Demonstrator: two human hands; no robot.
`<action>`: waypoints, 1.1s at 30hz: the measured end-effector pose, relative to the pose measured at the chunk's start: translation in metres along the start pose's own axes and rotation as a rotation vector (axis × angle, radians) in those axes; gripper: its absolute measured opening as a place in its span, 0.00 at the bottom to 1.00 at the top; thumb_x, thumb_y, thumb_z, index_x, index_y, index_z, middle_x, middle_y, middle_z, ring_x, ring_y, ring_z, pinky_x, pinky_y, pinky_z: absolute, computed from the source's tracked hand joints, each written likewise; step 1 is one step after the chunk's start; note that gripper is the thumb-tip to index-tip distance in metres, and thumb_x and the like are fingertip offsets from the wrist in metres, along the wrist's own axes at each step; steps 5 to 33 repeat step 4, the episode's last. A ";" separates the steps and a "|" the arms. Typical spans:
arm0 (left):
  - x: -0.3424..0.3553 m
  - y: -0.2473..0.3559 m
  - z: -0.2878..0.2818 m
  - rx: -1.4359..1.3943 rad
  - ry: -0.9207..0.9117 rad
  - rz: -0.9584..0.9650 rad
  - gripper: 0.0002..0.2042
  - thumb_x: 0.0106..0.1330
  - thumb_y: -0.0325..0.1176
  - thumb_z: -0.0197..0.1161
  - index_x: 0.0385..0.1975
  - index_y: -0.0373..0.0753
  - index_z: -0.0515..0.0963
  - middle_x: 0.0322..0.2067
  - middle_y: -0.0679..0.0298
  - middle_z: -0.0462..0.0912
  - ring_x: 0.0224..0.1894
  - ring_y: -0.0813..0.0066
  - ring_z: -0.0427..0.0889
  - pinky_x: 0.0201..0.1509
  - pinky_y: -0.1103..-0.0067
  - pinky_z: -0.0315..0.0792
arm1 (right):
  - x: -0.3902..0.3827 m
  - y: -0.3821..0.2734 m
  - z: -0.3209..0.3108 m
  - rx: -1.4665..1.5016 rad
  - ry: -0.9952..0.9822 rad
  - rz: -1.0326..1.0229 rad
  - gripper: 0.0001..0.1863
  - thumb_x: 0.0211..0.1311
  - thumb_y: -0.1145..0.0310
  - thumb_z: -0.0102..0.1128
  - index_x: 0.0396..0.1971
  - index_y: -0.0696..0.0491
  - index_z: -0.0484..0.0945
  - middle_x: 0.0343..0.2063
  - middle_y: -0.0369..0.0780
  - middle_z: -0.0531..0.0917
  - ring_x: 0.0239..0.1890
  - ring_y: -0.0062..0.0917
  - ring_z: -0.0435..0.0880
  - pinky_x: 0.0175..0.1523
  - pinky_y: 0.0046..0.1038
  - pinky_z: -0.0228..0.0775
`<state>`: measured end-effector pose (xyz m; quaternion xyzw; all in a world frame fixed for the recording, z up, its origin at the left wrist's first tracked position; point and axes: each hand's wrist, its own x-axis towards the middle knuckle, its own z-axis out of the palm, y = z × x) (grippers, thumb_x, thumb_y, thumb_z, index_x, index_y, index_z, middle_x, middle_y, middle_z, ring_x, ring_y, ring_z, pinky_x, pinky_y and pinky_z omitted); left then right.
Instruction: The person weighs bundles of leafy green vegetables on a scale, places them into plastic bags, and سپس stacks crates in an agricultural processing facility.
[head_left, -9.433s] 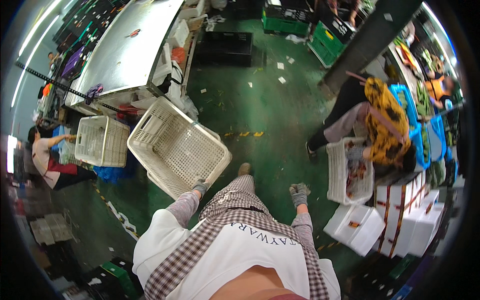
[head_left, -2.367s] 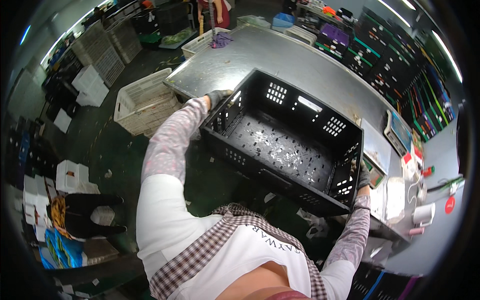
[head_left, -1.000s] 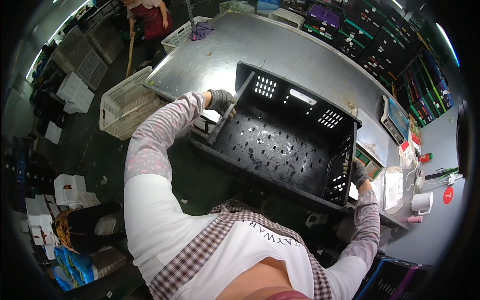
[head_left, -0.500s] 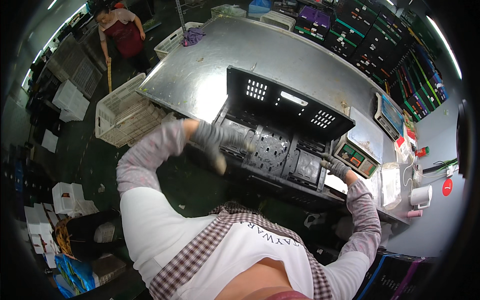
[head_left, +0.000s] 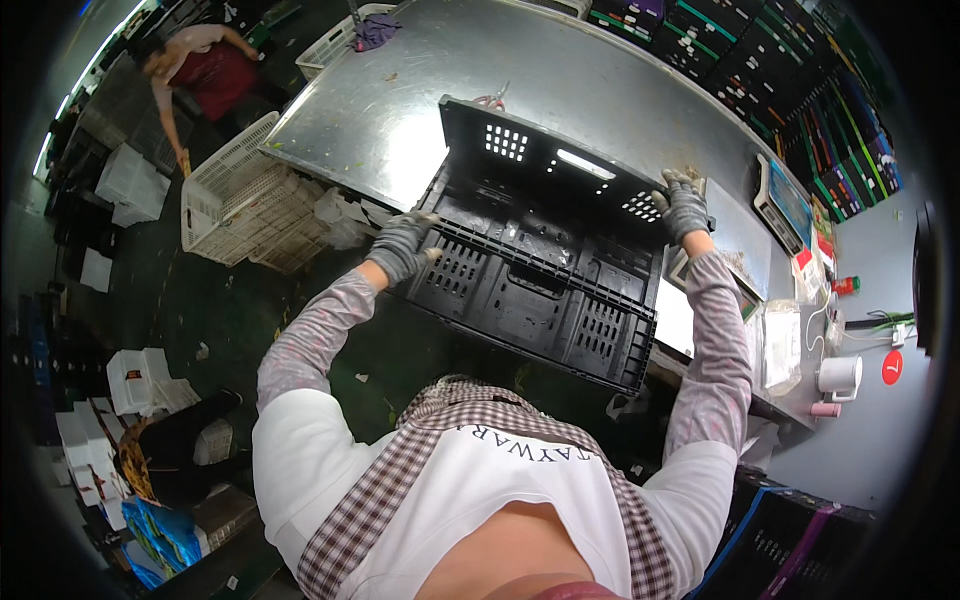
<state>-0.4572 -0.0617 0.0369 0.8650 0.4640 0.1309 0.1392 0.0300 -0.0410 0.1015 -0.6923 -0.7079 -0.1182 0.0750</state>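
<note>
A black folding plastic crate (head_left: 520, 225) lies at the near edge of the metal table. Its far wall (head_left: 560, 160), with slotted patches and a handle hole, stands up, leaning. The near wall (head_left: 530, 310) slopes outward toward me over the table edge. My left hand (head_left: 402, 247), in a grey work glove, is closed round the crate's near left corner, thumb toward the near wall. My right hand (head_left: 685, 208), gloved alike, grips the right end of the raised far wall, fingers over its top. Part of the crate's right side is hidden by my right hand and arm.
Red-handled scissors (head_left: 492, 101) lie behind the far wall on the metal table (head_left: 380, 110). Weighing scales (head_left: 735, 235) stand at the right, beside a white mug (head_left: 840, 377). White crates (head_left: 225, 205) stand on the floor at left; a person (head_left: 205, 75) bends beyond them.
My left hand has moved from above the crate to its near left corner. My right hand has gone from the right side up to the far wall. The near wall now shows its face.
</note>
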 end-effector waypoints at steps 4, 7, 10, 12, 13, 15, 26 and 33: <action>-0.009 -0.046 0.028 -0.155 -0.098 -0.541 0.30 0.53 0.49 0.54 0.53 0.39 0.58 0.53 0.52 0.60 0.56 0.62 0.59 0.58 0.73 0.53 | 0.013 -0.010 -0.002 -0.017 -0.577 0.239 0.27 0.53 0.47 0.43 0.50 0.48 0.64 0.50 0.44 0.67 0.54 0.33 0.62 0.56 0.31 0.53; -0.009 -0.046 0.028 -0.155 -0.098 -0.541 0.30 0.53 0.49 0.54 0.53 0.39 0.58 0.53 0.52 0.60 0.56 0.62 0.59 0.58 0.73 0.53 | 0.013 -0.010 -0.002 -0.017 -0.577 0.239 0.27 0.53 0.47 0.43 0.50 0.48 0.64 0.50 0.44 0.67 0.54 0.33 0.62 0.56 0.31 0.53; -0.009 -0.046 0.028 -0.155 -0.098 -0.541 0.30 0.53 0.49 0.54 0.53 0.39 0.58 0.53 0.52 0.60 0.56 0.62 0.59 0.58 0.73 0.53 | 0.013 -0.010 -0.002 -0.017 -0.577 0.239 0.27 0.53 0.47 0.43 0.50 0.48 0.64 0.50 0.44 0.67 0.54 0.33 0.62 0.56 0.31 0.53; -0.009 -0.046 0.028 -0.155 -0.098 -0.541 0.30 0.53 0.49 0.54 0.53 0.39 0.58 0.53 0.52 0.60 0.56 0.62 0.59 0.58 0.73 0.53 | 0.013 -0.010 -0.002 -0.017 -0.577 0.239 0.27 0.53 0.47 0.43 0.50 0.48 0.64 0.50 0.44 0.67 0.54 0.33 0.62 0.56 0.31 0.53; -0.009 -0.046 0.028 -0.155 -0.098 -0.541 0.30 0.53 0.49 0.54 0.53 0.39 0.58 0.53 0.52 0.60 0.56 0.62 0.59 0.58 0.73 0.53 | 0.013 -0.010 -0.002 -0.017 -0.577 0.239 0.27 0.53 0.47 0.43 0.50 0.48 0.64 0.50 0.44 0.67 0.54 0.33 0.62 0.56 0.31 0.53; -0.009 -0.046 0.028 -0.155 -0.098 -0.541 0.30 0.53 0.49 0.54 0.53 0.39 0.58 0.53 0.52 0.60 0.56 0.62 0.59 0.58 0.73 0.53 | 0.013 -0.010 -0.002 -0.017 -0.577 0.239 0.27 0.53 0.47 0.43 0.50 0.48 0.64 0.50 0.44 0.67 0.54 0.33 0.62 0.56 0.31 0.53; -0.009 -0.046 0.028 -0.155 -0.098 -0.541 0.30 0.53 0.49 0.54 0.53 0.39 0.58 0.53 0.52 0.60 0.56 0.62 0.59 0.58 0.73 0.53 | 0.013 -0.010 -0.002 -0.017 -0.577 0.239 0.27 0.53 0.47 0.43 0.50 0.48 0.64 0.50 0.44 0.67 0.54 0.33 0.62 0.56 0.31 0.53; -0.009 -0.046 0.028 -0.155 -0.098 -0.541 0.30 0.53 0.49 0.54 0.53 0.39 0.58 0.53 0.52 0.60 0.56 0.62 0.59 0.58 0.73 0.53 | 0.013 -0.010 -0.002 -0.017 -0.577 0.239 0.27 0.53 0.47 0.43 0.50 0.48 0.64 0.50 0.44 0.67 0.54 0.33 0.62 0.56 0.31 0.53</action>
